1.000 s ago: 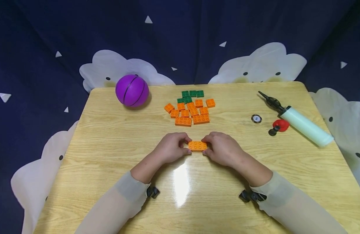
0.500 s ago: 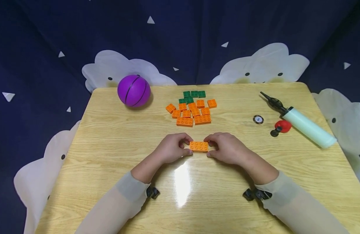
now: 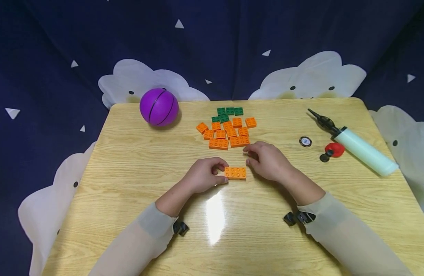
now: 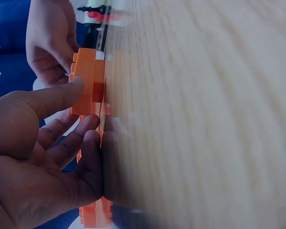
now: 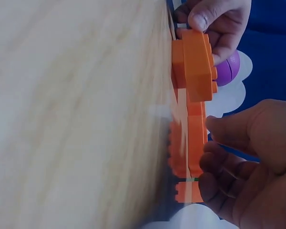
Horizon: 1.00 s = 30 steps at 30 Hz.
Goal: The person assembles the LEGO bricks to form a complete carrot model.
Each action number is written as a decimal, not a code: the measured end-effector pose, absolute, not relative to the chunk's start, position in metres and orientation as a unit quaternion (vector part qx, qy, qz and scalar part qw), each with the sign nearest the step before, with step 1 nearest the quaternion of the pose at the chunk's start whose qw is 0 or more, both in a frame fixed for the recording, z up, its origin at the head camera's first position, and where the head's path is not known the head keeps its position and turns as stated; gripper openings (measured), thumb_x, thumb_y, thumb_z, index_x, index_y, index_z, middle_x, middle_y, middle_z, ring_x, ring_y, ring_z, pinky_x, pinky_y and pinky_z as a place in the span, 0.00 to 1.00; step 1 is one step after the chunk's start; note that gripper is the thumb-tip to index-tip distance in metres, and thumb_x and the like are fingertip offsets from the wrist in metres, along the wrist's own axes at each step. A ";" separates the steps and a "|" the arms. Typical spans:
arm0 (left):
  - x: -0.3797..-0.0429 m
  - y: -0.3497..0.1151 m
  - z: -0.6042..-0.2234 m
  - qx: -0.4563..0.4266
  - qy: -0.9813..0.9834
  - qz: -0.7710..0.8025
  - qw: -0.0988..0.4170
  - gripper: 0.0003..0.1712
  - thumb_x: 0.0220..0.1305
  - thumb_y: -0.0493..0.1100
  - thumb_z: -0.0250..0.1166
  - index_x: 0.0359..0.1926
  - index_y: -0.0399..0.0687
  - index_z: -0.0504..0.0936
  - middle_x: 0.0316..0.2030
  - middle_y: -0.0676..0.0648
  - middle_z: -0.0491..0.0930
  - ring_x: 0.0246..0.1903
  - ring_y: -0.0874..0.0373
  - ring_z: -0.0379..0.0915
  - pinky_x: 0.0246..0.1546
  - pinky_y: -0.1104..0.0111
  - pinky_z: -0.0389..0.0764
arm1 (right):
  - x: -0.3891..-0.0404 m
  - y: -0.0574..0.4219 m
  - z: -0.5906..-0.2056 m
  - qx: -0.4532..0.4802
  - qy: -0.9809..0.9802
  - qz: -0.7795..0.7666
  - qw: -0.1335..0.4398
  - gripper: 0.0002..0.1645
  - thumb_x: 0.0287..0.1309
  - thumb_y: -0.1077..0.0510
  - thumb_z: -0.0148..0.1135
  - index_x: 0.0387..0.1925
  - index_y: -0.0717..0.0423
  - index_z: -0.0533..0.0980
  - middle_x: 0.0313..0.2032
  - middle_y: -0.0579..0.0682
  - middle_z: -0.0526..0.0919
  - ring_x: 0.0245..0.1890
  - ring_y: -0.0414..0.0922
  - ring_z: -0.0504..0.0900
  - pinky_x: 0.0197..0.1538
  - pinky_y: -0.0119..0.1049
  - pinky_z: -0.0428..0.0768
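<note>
Table (image 3: 129, 165): pale wood grain, smooth, glossy enough to throw back a white glare. Orange brick (image 3: 235, 173): hard-looking plastic, smooth sides, studded top, slight sheen. Green bricks (image 3: 230, 111): similar plastic. Ball (image 3: 159, 107): smooth, low sheen; rubber or plastic, cannot tell. Pump (image 3: 367, 151): smooth plastic barrel. Curtain (image 3: 205, 46): matt cloth. Sleeves (image 3: 353, 234): matt cloth.

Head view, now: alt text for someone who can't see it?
A person's left hand pinches one end of an orange brick at a wooden table; the right hand, not touching it, is near loose orange bricks. Farther back are green bricks and a purple ball, with a pump at right.
</note>
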<state>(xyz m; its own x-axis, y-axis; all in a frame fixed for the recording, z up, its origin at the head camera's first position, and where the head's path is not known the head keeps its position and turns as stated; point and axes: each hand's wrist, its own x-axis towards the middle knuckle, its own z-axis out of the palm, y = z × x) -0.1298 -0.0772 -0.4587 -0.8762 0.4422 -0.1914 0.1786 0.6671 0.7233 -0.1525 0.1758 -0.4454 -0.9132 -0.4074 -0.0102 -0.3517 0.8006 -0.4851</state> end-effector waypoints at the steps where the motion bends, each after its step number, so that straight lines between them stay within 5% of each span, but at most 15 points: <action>1: -0.130 -0.077 -0.459 0.173 0.895 0.370 0.179 0.20 0.60 0.49 0.78 0.53 0.58 0.85 0.42 0.55 0.83 0.37 0.58 0.74 0.40 0.63 0.76 | -0.155 0.176 -0.446 -0.197 0.948 -0.245 0.054 0.21 0.66 0.57 0.69 0.59 0.57 0.81 0.52 0.55 0.84 0.52 0.54 0.82 0.59 0.54 0.77; 7: -0.130 -0.077 -0.461 0.175 0.895 0.369 0.179 0.20 0.60 0.49 0.78 0.53 0.58 0.85 0.42 0.55 0.83 0.37 0.59 0.74 0.41 0.63 0.75 | -0.169 0.173 -0.448 -0.179 0.953 -0.243 0.039 0.27 0.64 0.55 0.70 0.64 0.58 0.79 0.50 0.56 0.81 0.42 0.52 0.78 0.48 0.50 0.77; 18: -0.130 -0.077 -0.462 0.178 0.895 0.368 0.177 0.19 0.59 0.49 0.79 0.51 0.58 0.85 0.37 0.55 0.82 0.37 0.57 0.74 0.41 0.63 0.76 | -0.184 0.171 -0.452 -0.149 0.964 -0.210 0.068 0.35 0.64 0.53 0.69 0.71 0.52 0.74 0.58 0.59 0.74 0.50 0.56 0.79 0.56 0.53 0.78; 30: -0.131 -0.077 -0.462 0.177 0.895 0.369 0.175 0.19 0.60 0.50 0.78 0.51 0.58 0.85 0.39 0.55 0.82 0.37 0.58 0.74 0.41 0.63 0.76 | -0.186 0.166 -0.449 -0.155 0.968 -0.192 0.050 0.18 0.61 0.53 0.74 0.49 0.56 0.81 0.56 0.56 0.82 0.57 0.58 0.80 0.63 0.54 0.75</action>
